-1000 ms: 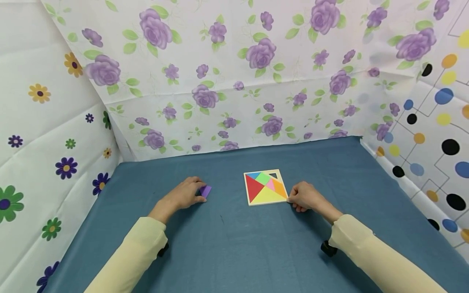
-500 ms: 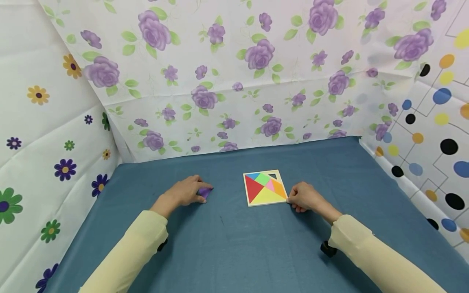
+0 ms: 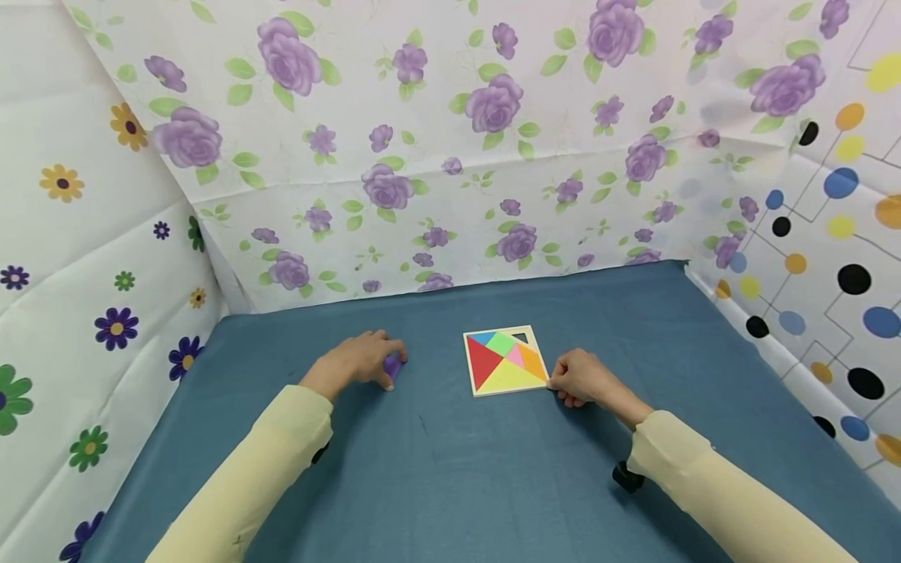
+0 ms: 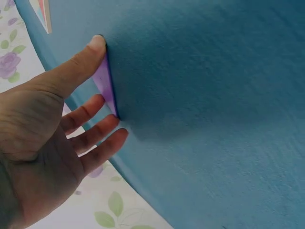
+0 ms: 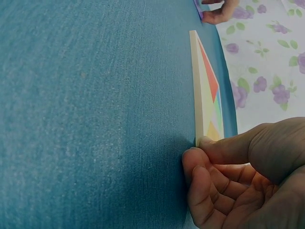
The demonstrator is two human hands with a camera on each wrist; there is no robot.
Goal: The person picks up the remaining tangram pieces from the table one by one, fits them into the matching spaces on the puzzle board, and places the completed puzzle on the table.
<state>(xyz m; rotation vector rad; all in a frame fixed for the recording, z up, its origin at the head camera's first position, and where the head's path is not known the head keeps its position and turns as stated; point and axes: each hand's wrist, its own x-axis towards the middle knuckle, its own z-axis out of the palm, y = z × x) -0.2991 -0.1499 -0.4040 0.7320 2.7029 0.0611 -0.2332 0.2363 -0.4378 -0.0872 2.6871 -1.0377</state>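
Note:
In the head view my left hand [image 3: 360,361] holds a small purple triangular tangram piece [image 3: 392,365] low over the cloth. The left wrist view shows the thumb on one corner of the purple piece [image 4: 104,85] and fingertips at the other end. Part of it is hidden behind the fingers. To its right lies a square wooden tangram board [image 3: 511,390] with red, yellow, blue, green, pink and orange pieces. A dark triangular gap [image 3: 521,338] shows near its far right corner. My right hand [image 3: 584,377] pinches the board's near right corner between thumb and curled index finger.
A blue cloth [image 3: 450,469] covers the table. Behind it hangs a white curtain with purple roses [image 3: 493,156]. Patterned sheets stand at the left [image 3: 42,313] and right [image 3: 809,258]. A dark wrist device [image 3: 626,477] sits under the right sleeve.
My left fingers have shifted round the purple piece and now cover more of its far end. The right hand stays on the board's corner. The head view has shifted slightly.

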